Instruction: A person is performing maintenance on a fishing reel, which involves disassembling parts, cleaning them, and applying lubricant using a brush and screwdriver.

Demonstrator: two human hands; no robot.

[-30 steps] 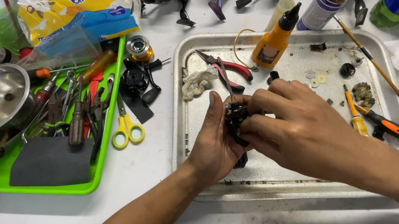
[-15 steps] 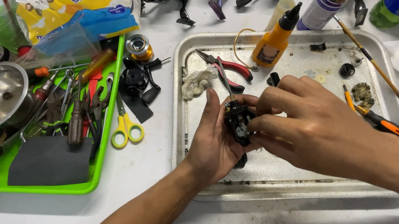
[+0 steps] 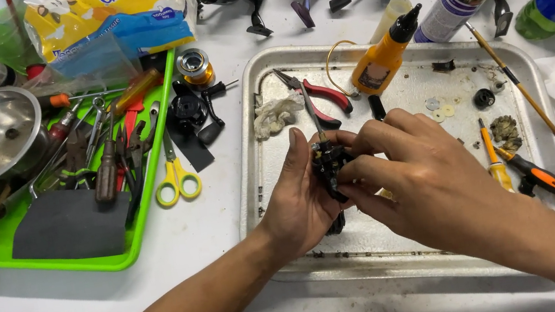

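A small black mechanical part with dark metal pieces showing on its face (image 3: 329, 164) is held above the middle of the dented, stained metal baking tray (image 3: 410, 246), which lies on the white bench (image 3: 213, 218). The left hand (image 3: 297, 201) cups the part from behind, its grip clamped on it with the thumb upright along the part's left side. The right hand (image 3: 421, 181) comes across from the right, its fingertips (image 3: 347, 171) pinched together on the part's front; most of the lower body of the part is hidden by both hands. Inside the tray, toward its far edge, lie red-handled pliers (image 3: 320, 93) and an orange squeeze bottle with a black nozzle (image 3: 384, 57). Near the tray's right edge rests an orange-and-black screwdriver (image 3: 533, 175). Just left of the tray, on the bench, lie yellow-handled scissors (image 3: 176, 183), partly over the rim of a bright green plastic tray (image 3: 109, 263).
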